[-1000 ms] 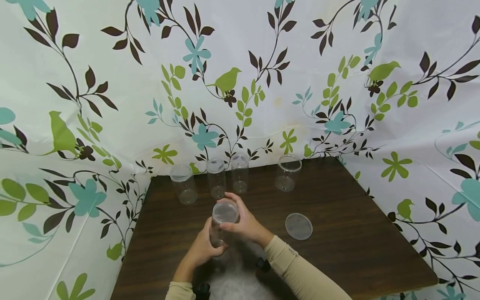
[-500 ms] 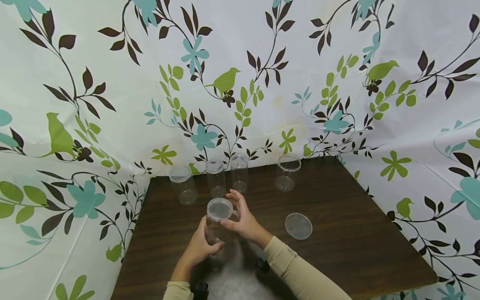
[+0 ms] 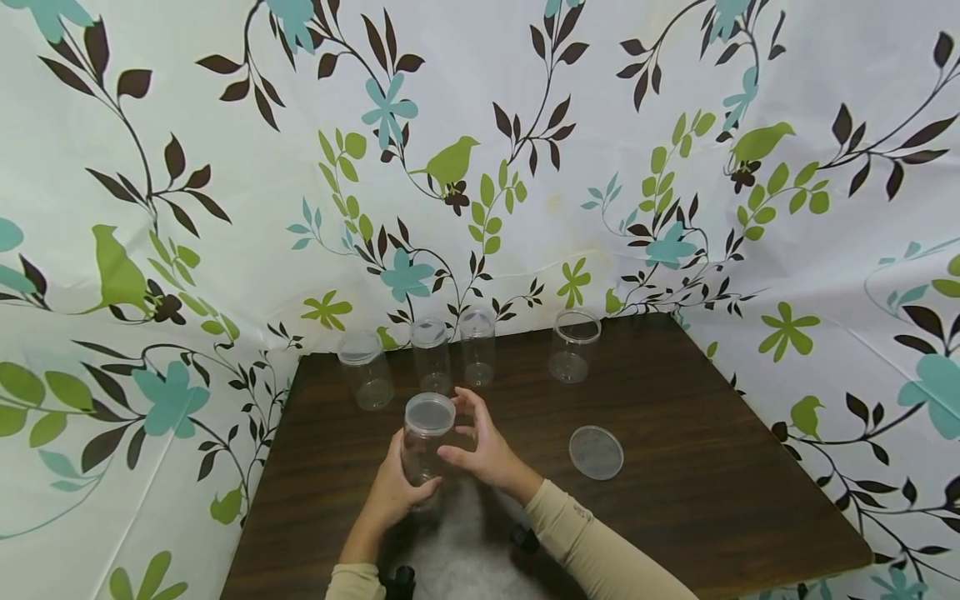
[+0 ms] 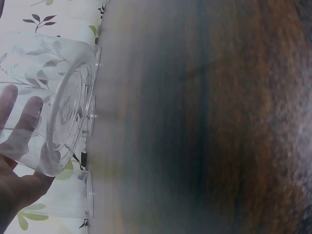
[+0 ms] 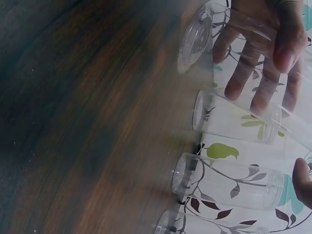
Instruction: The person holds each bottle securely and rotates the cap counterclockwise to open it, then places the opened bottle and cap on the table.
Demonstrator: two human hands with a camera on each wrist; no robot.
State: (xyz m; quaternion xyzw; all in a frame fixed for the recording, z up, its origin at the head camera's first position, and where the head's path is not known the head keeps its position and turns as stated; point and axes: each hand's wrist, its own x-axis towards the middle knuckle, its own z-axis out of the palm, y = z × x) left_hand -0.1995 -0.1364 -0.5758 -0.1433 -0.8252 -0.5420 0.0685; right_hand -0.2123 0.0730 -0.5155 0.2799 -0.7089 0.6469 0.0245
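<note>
My left hand (image 3: 396,482) grips a clear plastic jar (image 3: 422,454) by its side, upright with a flat translucent lid (image 3: 430,413) on top. In the left wrist view, the ringed base of the jar (image 4: 70,114) shows above the table, and fingers show through its clear wall. My right hand (image 3: 486,450) is just right of the jar, fingers spread and loosely bent, holding nothing. The right wrist view shows the left hand (image 5: 263,53) around the jar and one right-hand fingertip (image 5: 303,181) at the edge.
At the back of the dark wooden table (image 3: 675,467) stand three lidded clear jars, a wide one (image 3: 367,375) and two narrower ones (image 3: 432,362) (image 3: 478,354). An open-topped jar (image 3: 573,354) stands right of them. A loose round lid (image 3: 596,452) lies nearer the front. Patterned cloth (image 3: 555,200) hangs behind.
The lidded jar has shifted left with my left hand. My right hand, earlier with its fingers around the lid, has come away from it and opened out to the right.
</note>
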